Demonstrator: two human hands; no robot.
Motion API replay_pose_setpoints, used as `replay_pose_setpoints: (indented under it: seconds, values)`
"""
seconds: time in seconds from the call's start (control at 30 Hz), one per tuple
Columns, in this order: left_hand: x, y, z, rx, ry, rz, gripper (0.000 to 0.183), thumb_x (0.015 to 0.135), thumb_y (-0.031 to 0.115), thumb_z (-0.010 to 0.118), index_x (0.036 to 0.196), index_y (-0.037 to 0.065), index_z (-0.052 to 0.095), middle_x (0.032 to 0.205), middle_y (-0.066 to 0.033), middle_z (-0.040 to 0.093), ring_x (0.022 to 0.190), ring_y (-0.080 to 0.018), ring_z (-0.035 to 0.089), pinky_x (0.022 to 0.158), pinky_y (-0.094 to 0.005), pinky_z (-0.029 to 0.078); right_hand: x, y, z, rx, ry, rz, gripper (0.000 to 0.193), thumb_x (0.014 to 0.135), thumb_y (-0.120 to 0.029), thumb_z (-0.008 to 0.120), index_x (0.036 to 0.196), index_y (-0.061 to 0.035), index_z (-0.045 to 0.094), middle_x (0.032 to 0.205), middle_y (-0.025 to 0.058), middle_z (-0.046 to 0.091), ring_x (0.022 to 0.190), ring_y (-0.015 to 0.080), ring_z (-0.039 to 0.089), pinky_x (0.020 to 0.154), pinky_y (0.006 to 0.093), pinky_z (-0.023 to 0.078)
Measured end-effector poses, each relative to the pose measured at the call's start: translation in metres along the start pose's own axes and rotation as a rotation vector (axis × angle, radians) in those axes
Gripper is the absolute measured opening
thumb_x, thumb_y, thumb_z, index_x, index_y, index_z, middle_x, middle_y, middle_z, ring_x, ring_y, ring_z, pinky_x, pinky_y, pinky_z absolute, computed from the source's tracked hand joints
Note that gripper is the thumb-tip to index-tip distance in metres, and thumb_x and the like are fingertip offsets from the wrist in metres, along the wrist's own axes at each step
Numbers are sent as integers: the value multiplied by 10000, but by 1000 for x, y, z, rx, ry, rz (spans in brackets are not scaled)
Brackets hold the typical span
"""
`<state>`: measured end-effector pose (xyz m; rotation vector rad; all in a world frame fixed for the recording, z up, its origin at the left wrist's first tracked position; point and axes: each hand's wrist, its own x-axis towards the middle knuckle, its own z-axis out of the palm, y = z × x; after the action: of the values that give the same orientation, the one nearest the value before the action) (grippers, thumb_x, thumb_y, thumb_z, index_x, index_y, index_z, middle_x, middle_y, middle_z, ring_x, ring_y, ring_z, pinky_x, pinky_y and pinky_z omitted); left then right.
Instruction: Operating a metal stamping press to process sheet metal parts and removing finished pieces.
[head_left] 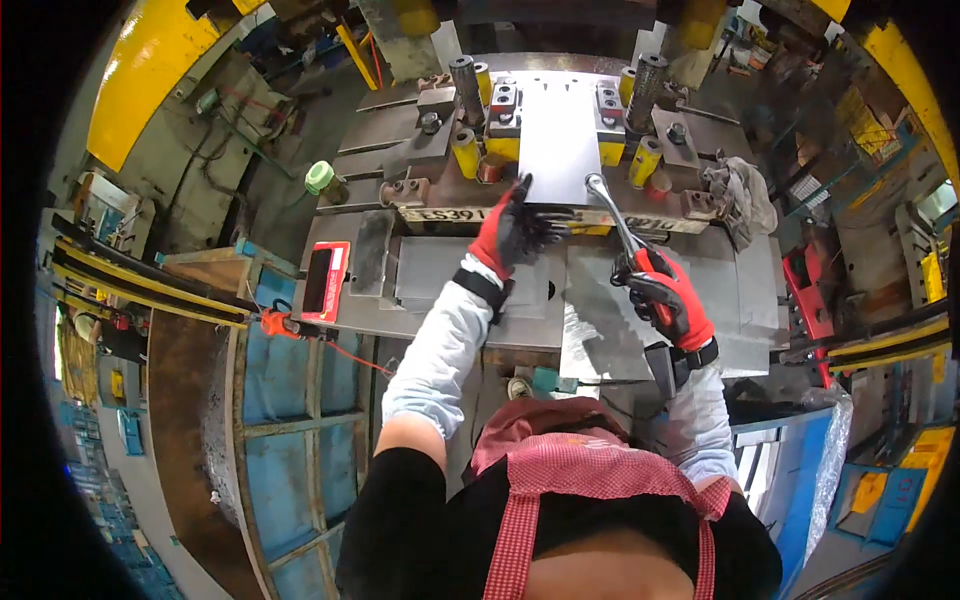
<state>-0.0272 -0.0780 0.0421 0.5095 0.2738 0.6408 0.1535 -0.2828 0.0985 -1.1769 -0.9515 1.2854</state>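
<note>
My right hand (665, 295), in a red and black glove, is closed around the handle of a shiny ring wrench (617, 215). The wrench's ring end points away from me, at the right edge of a bright white flat sheet (560, 140). That sheet lies between the two sides of a metal die (440, 214). Over the die's front edge, by the near left corner of the sheet, is my left hand (522, 232), gloved the same way. Its fingers are spread and nothing shows in them. Whether it touches the sheet, I cannot tell.
Dark posts (466, 88) and yellow cylinders (645, 160) rise beside the sheet. A grey rag (742, 200) hangs at the right. On the left are a green-capped bottle (320, 180) and a red-framed panel (325, 282). Blue-panelled racking (290, 380) stands lower left.
</note>
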Motion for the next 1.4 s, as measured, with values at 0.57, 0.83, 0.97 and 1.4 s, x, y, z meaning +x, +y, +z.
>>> replay_pose_setpoints:
  seconds: [0.57,0.83,0.97,1.4]
  values:
    - [11,-27,32,-13,175,227,354,899,254,381,1074,-54,383,958,-327,537,817,-389,593,763,-424,510,-71,82,-79,188,458,59,316,791,-147,565,1088,-68,491,631,-33,454,484,61,434,426,208,353]
    - [17,-23,29,-25,251,220,360,893,253,373,1080,-52,409,946,-291,552,787,-382,594,719,-448,513,-98,163,-133,335,725,-214,215,778,-94,527,980,-65,459,594,13,474,467,110,458,420,256,389]
    - [18,-21,25,-55,233,177,354,899,225,372,1155,-18,394,1029,-298,520,871,-393,574,769,-442,511,-102,156,-139,284,623,-156,138,791,-126,512,890,-64,437,585,35,478,436,140,464,387,282,399]
    - [23,-21,21,-64,224,215,353,896,201,350,1145,-47,371,1025,-315,510,888,-414,562,776,-461,503,-105,162,-144,453,594,-181,133,795,-137,522,791,-96,395,584,38,443,431,144,427,399,284,400]
